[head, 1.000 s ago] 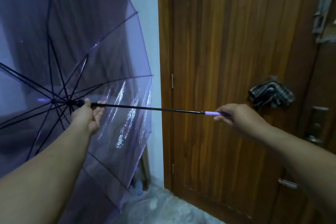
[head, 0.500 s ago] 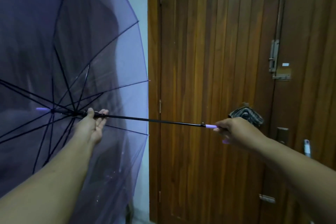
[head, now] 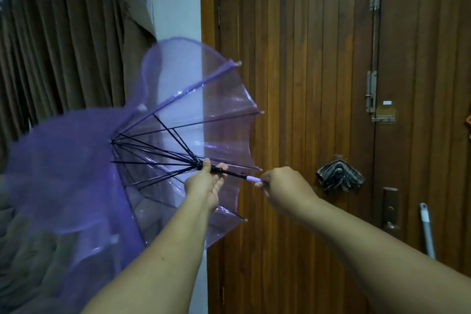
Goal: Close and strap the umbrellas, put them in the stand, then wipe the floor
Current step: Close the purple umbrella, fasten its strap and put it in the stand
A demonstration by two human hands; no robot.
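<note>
A clear purple umbrella [head: 198, 120] is held out sideways in front of me, its canopy half folded and blurred on the left. My left hand [head: 206, 181] grips the black runner on the shaft, close to the handle. My right hand [head: 283, 186] is closed on the pale purple handle [head: 252, 178], just right of the left hand. A small striped folded umbrella [head: 339, 176] hangs on the door handle to the right.
A brown wooden door [head: 293, 84] with a bolt and a lock plate fills the right side. A grey pole [head: 428, 232] leans at the far right. Brown curtains [head: 63, 46] hang at the left beside a white wall strip.
My left hand has slid the runner down the shaft toward the handle. The canopy has folded from fully open to half collapsed, and the curtains now show behind it.
</note>
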